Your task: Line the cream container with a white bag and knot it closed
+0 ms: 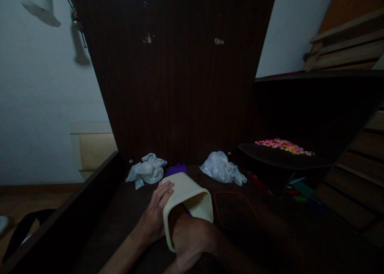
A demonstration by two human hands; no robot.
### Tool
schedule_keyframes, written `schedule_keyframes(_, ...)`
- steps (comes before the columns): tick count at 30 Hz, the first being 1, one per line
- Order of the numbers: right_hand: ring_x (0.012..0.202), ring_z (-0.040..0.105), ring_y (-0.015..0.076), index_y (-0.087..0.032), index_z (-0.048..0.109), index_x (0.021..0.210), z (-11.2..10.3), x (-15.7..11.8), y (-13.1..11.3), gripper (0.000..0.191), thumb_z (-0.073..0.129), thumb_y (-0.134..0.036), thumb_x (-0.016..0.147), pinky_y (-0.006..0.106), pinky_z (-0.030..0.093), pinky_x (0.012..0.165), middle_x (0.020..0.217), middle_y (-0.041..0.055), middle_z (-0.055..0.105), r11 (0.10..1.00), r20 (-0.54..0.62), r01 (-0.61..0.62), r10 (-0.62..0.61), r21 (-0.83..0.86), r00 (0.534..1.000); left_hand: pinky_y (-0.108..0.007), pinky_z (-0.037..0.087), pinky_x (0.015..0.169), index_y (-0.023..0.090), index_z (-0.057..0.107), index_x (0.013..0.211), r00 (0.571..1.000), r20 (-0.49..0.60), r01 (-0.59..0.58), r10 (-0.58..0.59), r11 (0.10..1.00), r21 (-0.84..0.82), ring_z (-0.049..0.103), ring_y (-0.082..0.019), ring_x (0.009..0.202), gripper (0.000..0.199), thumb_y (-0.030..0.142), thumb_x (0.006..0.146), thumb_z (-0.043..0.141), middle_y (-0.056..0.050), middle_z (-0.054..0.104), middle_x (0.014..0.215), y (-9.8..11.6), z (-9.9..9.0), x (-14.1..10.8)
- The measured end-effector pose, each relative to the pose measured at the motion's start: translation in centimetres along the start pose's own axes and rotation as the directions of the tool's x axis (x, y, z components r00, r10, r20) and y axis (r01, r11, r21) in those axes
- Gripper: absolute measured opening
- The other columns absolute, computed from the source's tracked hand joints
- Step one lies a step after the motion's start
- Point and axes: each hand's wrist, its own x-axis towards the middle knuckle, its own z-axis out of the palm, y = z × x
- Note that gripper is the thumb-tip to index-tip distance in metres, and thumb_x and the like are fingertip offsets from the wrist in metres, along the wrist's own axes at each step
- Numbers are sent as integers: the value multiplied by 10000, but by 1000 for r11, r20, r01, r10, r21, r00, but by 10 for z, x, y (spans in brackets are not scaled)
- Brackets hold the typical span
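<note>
A cream-coloured, square-mouthed plastic container (184, 188) lies tilted on its side, its opening facing me and slightly to the right. My left hand (157, 206) grips its left side, fingers over the upper wall. My right hand (190, 232) reaches inside through the mouth; its fingers are hidden by the container wall. A small bit of purple shows inside beside that hand, too little to name. Behind the container lies a purple piece, seemingly cloth (177, 169). Right of it, a lid-like rounded square with a reddish rim (216, 206) rests on the dark surface.
Crumpled whitish plastic bags (148, 171) (220, 168) lie at the back left and back right. A dark corner shelf (270, 156) on the right carries many small pink and yellow pieces (285, 146). A raised dark board (63, 218) edges the left side. A lamp (42, 6) hangs upper left.
</note>
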Motion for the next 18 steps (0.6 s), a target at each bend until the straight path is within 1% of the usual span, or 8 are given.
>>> schedule_keyframes(2,1242,646,301,-20,649,1306,1,-13,-6,455,540,-326,989,391,520,1044,1330,224,663,1000,-2,-26,26,-15,1000,-656,391,1140,184,232,1587,1000,-5,17,-17,1000,-7,484,-386,1375,757,300,948,619,-240,507,1430,-2,0,1)
schedule_keyframes(4,1335,573,301,-3,625,1330,6,-27,-8,419,470,-227,1013,396,488,1098,1403,237,603,999,-21,-14,13,-30,1000,-640,432,1113,188,238,1588,1000,-16,21,-21,999,-26,502,-388,1354,770,323,938,628,-235,510,1430,-4,-2,2)
schedule_keyframes(6,1373,529,312,-18,619,1344,16,-40,-5,406,464,-188,1010,398,478,1120,1438,225,569,996,-83,62,-67,-60,994,-626,455,1094,179,237,1589,1000,-26,10,-11,999,-40,509,-389,1345,770,326,940,624,-240,513,1421,-6,-5,3)
schedule_keyframes(8,1333,566,329,-55,623,1350,31,-53,3,398,502,-182,993,406,515,1086,1423,206,583,983,-176,147,-164,-108,971,-620,455,1095,179,232,1589,1000,-19,11,-12,999,-44,510,-387,1345,772,324,942,626,-242,518,1408,-6,-7,4)
schedule_keyframes(10,1295,598,346,-92,603,1380,46,-62,12,422,544,-175,971,428,553,1043,1415,194,590,982,-237,133,-163,-136,958,-623,457,1090,187,232,1587,1000,-3,30,-30,998,-46,510,-393,1343,790,338,930,645,-241,524,1397,-6,-8,4)
schedule_keyframes(12,1294,594,363,-111,579,1411,57,-67,18,454,552,-155,960,459,568,1024,1432,196,570,992,-235,40,-68,-121,970,-631,465,1076,185,244,1579,999,1,34,-34,998,-51,518,-403,1331,812,355,910,672,-243,531,1389,-4,-8,4)
schedule_keyframes(14,1316,572,365,-122,578,1418,58,-65,18,462,519,-105,959,480,559,1038,1452,197,550,992,-187,-108,93,-69,978,-630,467,1073,179,257,1570,1000,4,30,-30,998,-47,524,-403,1325,812,337,899,687,-244,535,1386,-2,-8,4)
schedule_keyframes(18,1389,490,356,-90,577,1419,45,-42,7,476,478,-51,955,509,471,1138,1495,221,504,930,-69,-366,368,42,927,-628,448,1094,214,252,1571,998,39,51,-50,998,-35,514,-401,1346,851,299,873,730,-237,530,1411,2,-8,6)
